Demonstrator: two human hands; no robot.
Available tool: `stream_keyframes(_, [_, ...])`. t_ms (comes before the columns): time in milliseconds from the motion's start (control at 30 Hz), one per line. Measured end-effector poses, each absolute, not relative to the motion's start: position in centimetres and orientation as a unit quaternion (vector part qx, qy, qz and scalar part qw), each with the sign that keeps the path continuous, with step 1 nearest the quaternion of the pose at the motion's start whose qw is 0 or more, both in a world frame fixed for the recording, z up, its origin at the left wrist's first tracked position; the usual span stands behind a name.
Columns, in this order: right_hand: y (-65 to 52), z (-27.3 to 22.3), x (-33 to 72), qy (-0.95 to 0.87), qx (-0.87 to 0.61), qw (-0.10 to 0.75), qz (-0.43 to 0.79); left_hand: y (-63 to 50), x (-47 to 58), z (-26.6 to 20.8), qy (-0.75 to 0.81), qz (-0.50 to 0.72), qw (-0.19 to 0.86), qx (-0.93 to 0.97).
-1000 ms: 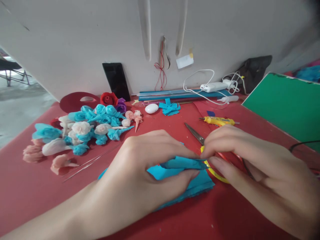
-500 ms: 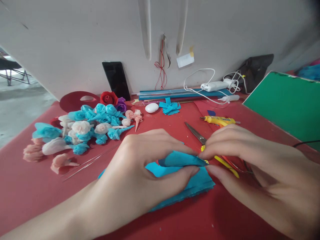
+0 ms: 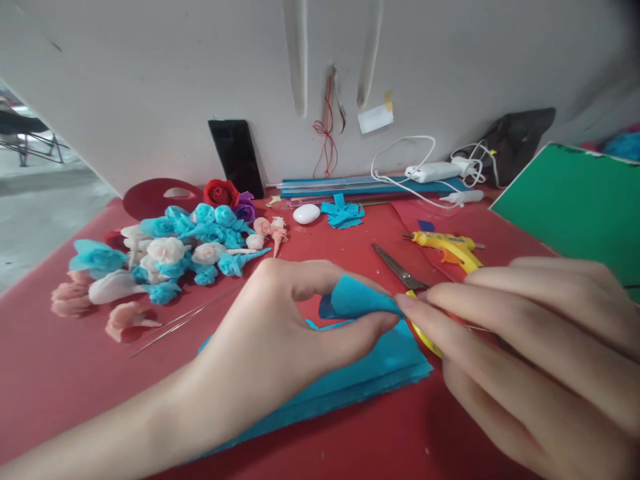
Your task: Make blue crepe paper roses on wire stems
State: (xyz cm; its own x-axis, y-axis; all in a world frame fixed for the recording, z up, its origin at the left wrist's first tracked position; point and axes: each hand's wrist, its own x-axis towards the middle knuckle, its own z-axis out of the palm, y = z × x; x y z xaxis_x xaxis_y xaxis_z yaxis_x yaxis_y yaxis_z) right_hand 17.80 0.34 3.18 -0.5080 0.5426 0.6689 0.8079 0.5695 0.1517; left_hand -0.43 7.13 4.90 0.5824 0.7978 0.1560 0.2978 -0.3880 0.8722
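Between the thumb and fingers of my left hand point(image 3: 285, 333) is a small rolled piece of blue crepe paper point(image 3: 357, 297), wide at its left end and narrowing to the right. The fingertips of my right hand point(image 3: 530, 333) meet that narrow end and pinch it; the right thumb is mostly hidden behind the fingers. Under both hands lies a stack of flat blue crepe paper sheets point(image 3: 390, 360). Scissors point(image 3: 400, 267) with yellow handles rest just beyond my right fingers, partly covered by them.
Blue, white and pink paper flowers point(image 3: 170, 253) pile up at left, near thin wires point(image 3: 183, 321). A yellow glue gun point(image 3: 445, 245) and a green board point(image 3: 575, 207) are at right. Along the wall stand a phone point(image 3: 236, 159), a white egg-shaped object point(image 3: 307, 213) and a power strip point(image 3: 433, 172).
The blue paper piece has been raised slightly and its wide end stands up more. My right hand has turned, its fingers now lying over the narrow end. The view has shifted a little.
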Motion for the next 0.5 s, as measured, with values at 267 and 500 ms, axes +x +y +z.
stream_keyframes(267, [0.23,3.45,17.80,-0.802,-0.454,0.330,-0.204,7.17,-0.50,4.63,0.363,0.278,0.444,0.771])
stream_keyframes(500, [-0.16,3.08,18.08,-0.829,-0.421,0.304,-0.205,7.31,-0.51,4.26,0.353,0.287,0.453,0.766])
